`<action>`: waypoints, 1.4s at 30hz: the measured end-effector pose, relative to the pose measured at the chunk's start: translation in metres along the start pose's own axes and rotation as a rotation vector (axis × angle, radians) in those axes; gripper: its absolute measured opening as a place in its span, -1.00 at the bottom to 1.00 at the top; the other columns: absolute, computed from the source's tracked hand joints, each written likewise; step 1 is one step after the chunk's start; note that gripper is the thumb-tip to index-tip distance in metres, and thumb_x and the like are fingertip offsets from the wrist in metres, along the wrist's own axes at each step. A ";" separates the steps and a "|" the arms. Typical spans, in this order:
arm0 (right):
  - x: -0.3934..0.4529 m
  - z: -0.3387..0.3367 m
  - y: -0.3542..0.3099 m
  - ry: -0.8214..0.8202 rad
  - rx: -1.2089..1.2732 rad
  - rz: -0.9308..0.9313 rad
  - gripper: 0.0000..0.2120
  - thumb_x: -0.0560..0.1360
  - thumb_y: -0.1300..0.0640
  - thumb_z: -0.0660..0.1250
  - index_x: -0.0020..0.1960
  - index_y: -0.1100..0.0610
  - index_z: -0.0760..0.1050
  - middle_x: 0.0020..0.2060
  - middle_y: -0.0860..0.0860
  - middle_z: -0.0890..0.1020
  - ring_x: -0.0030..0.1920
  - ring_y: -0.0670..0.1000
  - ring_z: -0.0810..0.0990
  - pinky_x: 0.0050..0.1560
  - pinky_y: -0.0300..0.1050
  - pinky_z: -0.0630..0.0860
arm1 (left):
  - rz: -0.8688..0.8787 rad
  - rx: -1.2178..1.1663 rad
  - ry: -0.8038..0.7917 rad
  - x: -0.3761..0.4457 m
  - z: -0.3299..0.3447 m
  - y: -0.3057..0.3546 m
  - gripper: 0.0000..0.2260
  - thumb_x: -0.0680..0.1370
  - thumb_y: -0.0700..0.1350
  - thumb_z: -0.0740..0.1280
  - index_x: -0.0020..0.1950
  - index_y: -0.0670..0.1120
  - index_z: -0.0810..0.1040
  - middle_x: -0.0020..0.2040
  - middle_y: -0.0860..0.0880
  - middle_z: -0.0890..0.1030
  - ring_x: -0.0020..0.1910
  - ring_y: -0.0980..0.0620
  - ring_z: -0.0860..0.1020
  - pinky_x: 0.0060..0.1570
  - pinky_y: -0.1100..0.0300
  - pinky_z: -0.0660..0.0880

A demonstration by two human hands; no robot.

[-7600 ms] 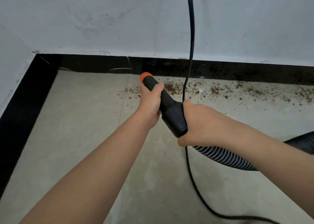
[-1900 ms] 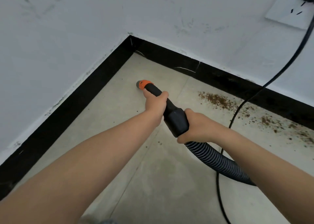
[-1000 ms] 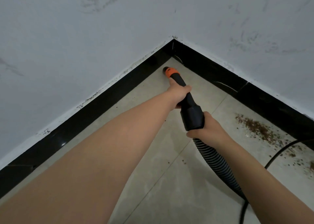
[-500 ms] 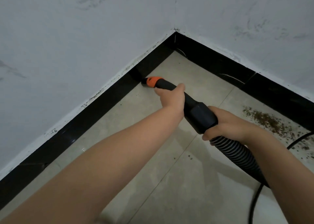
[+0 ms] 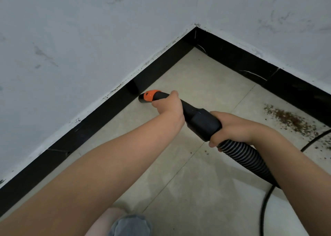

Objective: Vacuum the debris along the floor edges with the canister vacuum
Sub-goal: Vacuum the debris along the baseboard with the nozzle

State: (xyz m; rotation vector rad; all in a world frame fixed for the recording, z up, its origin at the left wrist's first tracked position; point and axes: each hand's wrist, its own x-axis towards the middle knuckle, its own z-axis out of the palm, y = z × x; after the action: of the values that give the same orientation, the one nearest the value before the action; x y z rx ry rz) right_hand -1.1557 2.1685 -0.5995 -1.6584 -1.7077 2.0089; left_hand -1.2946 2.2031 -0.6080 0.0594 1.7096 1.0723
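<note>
A black vacuum nozzle with an orange tip [image 5: 149, 96] points at the foot of the left wall's black skirting [image 5: 100, 115]. My left hand [image 5: 169, 106] grips the thin front part of the nozzle just behind the orange tip. My right hand [image 5: 232, 128] grips the thick black cuff [image 5: 202, 122] where the ribbed hose [image 5: 249, 158] joins it. A patch of brown debris [image 5: 290, 119] lies on the floor by the right wall's skirting. The canister itself is out of view.
The two white walls meet at a corner [image 5: 196, 28] with black skirting all along. A black power cord [image 5: 265, 200] runs across the beige floor tiles at the right. My knee in grey cloth [image 5: 130, 225] shows at the bottom edge.
The nozzle tip has slid out of the corner and along the left skirting toward me. Both hands keep their grip. The view has shifted slightly lower.
</note>
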 end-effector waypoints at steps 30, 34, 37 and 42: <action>-0.127 -0.064 0.031 0.033 -0.327 0.247 -0.64 0.32 0.32 0.45 -0.02 0.04 0.41 -0.14 0.11 0.57 -0.25 0.07 0.62 -0.27 -0.09 0.55 | -0.053 0.136 -0.117 -0.122 0.048 -0.074 -0.54 0.63 0.01 0.09 0.47 -0.16 0.10 0.36 -0.14 0.40 0.28 -0.11 0.43 0.18 0.15 0.32; -0.147 -0.065 0.047 0.088 -0.372 0.244 -0.52 0.12 0.11 0.47 -0.02 -0.05 0.39 -0.09 0.04 0.57 -0.12 0.01 0.60 -0.14 -0.12 0.51 | 0.048 0.225 -0.221 -0.137 0.054 -0.084 -0.48 0.63 -0.01 0.09 0.51 -0.15 -0.02 0.36 -0.14 0.40 0.27 -0.10 0.45 0.02 0.26 0.30; -0.150 -0.062 0.054 0.111 -0.351 0.247 -0.55 0.20 0.14 0.51 -0.02 -0.05 0.38 -0.07 0.03 0.56 -0.07 -0.01 0.57 -0.13 -0.18 0.50 | 0.083 0.257 -0.267 -0.138 0.059 -0.085 -0.47 0.63 -0.03 0.10 0.52 -0.14 -0.03 0.35 -0.14 0.41 0.25 -0.10 0.46 0.12 0.20 0.37; -0.136 -0.057 0.055 0.087 -0.326 0.269 -0.63 0.37 0.29 0.43 0.02 0.01 0.35 -0.11 -0.01 0.53 -0.13 -0.05 0.55 -0.20 -0.26 0.51 | 0.069 0.260 -0.212 -0.124 0.059 -0.087 -0.50 0.63 -0.03 0.11 0.50 -0.17 0.04 0.35 -0.14 0.41 0.25 -0.11 0.46 0.15 0.17 0.35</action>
State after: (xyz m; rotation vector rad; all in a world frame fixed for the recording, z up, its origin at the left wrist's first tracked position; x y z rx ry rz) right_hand -1.0263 2.1044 -0.5382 -2.1467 -1.9580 1.7906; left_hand -1.1556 2.1240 -0.5763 0.3857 1.6529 0.8550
